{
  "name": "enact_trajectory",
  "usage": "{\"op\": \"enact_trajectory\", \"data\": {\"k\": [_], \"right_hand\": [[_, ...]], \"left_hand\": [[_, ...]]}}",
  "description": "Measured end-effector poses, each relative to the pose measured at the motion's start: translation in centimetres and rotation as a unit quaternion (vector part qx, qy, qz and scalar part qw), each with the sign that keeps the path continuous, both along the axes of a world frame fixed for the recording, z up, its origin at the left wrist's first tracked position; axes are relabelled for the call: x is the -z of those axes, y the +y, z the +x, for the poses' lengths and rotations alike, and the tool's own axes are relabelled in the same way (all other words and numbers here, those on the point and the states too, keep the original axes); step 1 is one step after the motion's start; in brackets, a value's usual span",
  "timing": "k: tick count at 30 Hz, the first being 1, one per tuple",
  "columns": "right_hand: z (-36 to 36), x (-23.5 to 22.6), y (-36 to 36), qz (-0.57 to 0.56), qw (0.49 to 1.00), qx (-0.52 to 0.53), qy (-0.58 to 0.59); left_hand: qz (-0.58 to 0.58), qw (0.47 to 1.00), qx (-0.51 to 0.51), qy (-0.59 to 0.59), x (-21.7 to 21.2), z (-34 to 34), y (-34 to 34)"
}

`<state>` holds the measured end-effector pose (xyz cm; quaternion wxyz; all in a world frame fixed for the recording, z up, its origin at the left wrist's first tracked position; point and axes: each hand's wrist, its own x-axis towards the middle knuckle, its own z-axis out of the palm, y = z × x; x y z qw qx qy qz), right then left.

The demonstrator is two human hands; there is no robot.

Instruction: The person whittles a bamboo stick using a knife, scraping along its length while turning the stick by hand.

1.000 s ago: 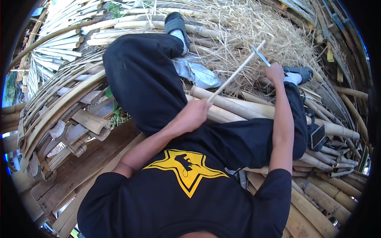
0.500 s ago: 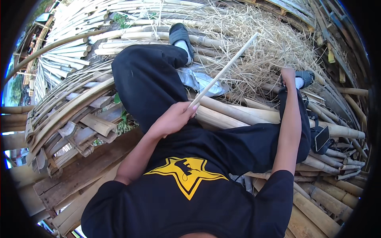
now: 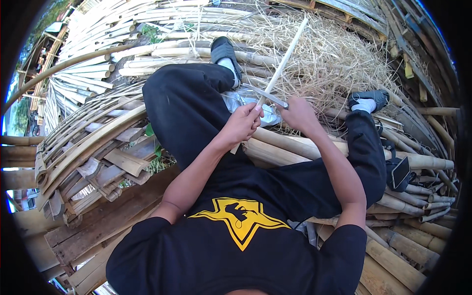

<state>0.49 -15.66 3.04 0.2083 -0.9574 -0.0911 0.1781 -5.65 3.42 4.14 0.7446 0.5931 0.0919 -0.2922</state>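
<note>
Hands together now at the picture's centre, against well apart half a second ago. Left hand [image 3: 242,124] wrapped on the lower end of a pale bamboo strip [image 3: 284,60], fingers clamped around it; strip running up toward one o'clock over the heap of dry shavings [image 3: 334,64], steeper than before. Right hand [image 3: 298,114] no longer stretched out toward the far foot at three o'clock; drawn in just beside the left, fingers closed on the handle of a knife [image 3: 268,96], blade lying across the strip toward ten o'clock and touching it just above the left hand. Black trouser legs [image 3: 187,108] spread to either side, grey shoes [image 3: 223,50] at twelve and two o'clock. Thick bamboo poles [image 3: 295,145] lying under the hands, stacked split slats [image 3: 93,147] off at nine o'clock, a dark phone [image 3: 399,173] at four o'clock among the poles.
</note>
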Motion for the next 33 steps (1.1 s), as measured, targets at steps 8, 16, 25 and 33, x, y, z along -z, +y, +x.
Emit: {"op": "enact_trajectory", "data": {"k": [8,16,25,33], "right_hand": [[-0.2,1.7,0.6,0.014,1.000,0.003,-0.004],[3.4,5.7,-2.2,-0.086,0.995,-0.024,-0.050],[8.8,11.2,-19.2,-0.162,0.947,0.273,-0.057],[10.3,11.8,-21.5,-0.051,0.947,0.305,-0.081]], "left_hand": [[0.306,0.918,0.011,-0.252,1.2,-0.1,-1.5],[0.324,0.921,0.044,-0.213,3.3,-2.0,-0.8],[0.308,0.926,0.128,-0.178,0.2,-7.8,0.4],[0.168,0.980,0.096,-0.046,-0.7,-5.3,0.7]]}}
